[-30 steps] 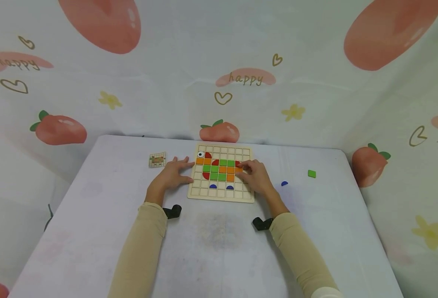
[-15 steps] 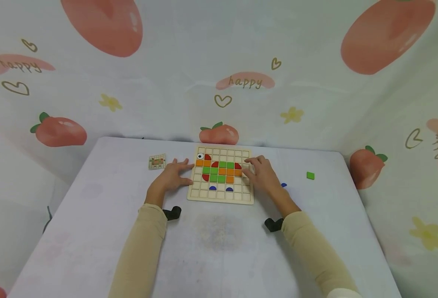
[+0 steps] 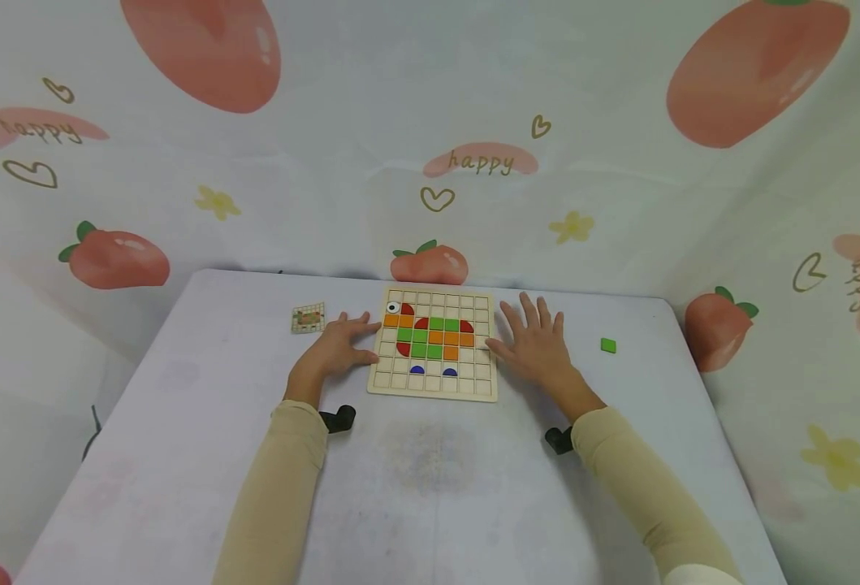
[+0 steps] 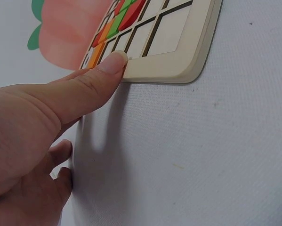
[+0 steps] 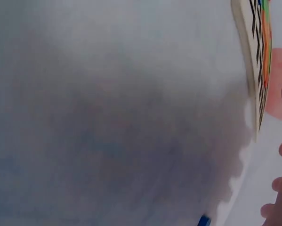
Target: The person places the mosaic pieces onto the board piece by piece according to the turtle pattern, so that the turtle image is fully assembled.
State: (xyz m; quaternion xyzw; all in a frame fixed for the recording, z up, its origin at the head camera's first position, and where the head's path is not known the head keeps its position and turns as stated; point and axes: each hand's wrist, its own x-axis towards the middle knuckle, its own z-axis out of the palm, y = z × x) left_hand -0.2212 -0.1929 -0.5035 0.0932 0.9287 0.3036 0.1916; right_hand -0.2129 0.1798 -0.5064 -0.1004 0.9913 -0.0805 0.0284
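A wooden grid board (image 3: pixel 393 378) lies on the table, its cells partly filled with red, orange and green pieces in an animal-like shape. A round eye piece (image 3: pixel 394 308) sits at its upper left; two blue half-round pieces (image 3: pixel 450 372) lie lower down. At the board's left edge, my left hand (image 3: pixel 333 348) rests with straight fingers. Its thumb (image 4: pixel 112 63) touches the rim in the left wrist view. My right hand (image 3: pixel 541 345) holds nothing, fingers spread, just right of the board. Beneath it a blue piece (image 5: pixel 204 220) shows in the right wrist view, hidden in the head view.
A small picture card (image 3: pixel 308 318) lies left of the board, close to my left fingers. Farther right on the white table (image 3: pixel 430 504) is a green square piece (image 3: pixel 608 345). A printed cloth backdrop (image 3: pixel 342 162) rises behind the table.
My right hand has let go of the red piece at the right of the pattern, moved right off the board and spread its fingers. The left hand stays at the board's edge.
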